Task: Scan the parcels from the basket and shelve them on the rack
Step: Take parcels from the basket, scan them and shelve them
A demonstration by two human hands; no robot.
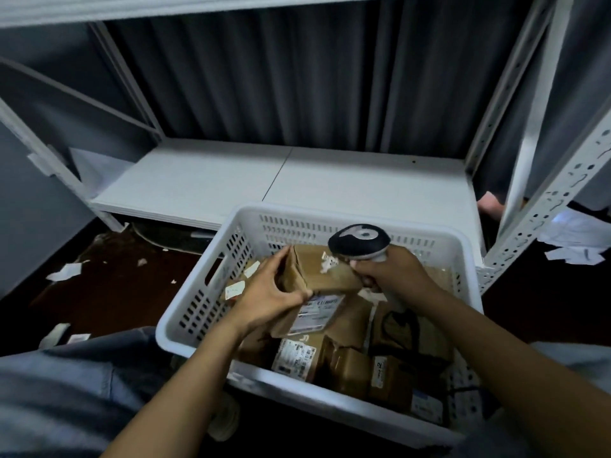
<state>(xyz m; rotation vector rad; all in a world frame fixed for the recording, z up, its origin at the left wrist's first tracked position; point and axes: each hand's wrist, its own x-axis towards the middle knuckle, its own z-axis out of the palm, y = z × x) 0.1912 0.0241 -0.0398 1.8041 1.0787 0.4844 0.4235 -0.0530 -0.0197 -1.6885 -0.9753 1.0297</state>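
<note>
I can read little writing: a small label (379, 369) on a box at the basket's (201, 292) near right side bears a "2"; a shipping label (319, 312) in the basket's middle shows barcodes, its text too blurred to read; a second label (294, 358) lies nearer me in the basket, equally unreadable. My left hand (267, 294) grips a brown parcel (317, 271) over the basket's middle, thumb on its near edge, fingers curled over its left end; the parcel is tilted, with torn white paper stuck on top. My right hand (388, 272) is wrapped round the handle of the scanner (358, 241), just beside the parcel's right end; the scanner's head sits above the parcel, toward the basket's far wall. The basket is white and slotted; it holds other parcels (350, 368), brown and loosely piled, with a dark cord (396, 320) among them. Beyond the basket stands the rack's shelf (297, 180); left of the basket, paper scraps (64, 271) lie on the floor (125, 285).
</note>
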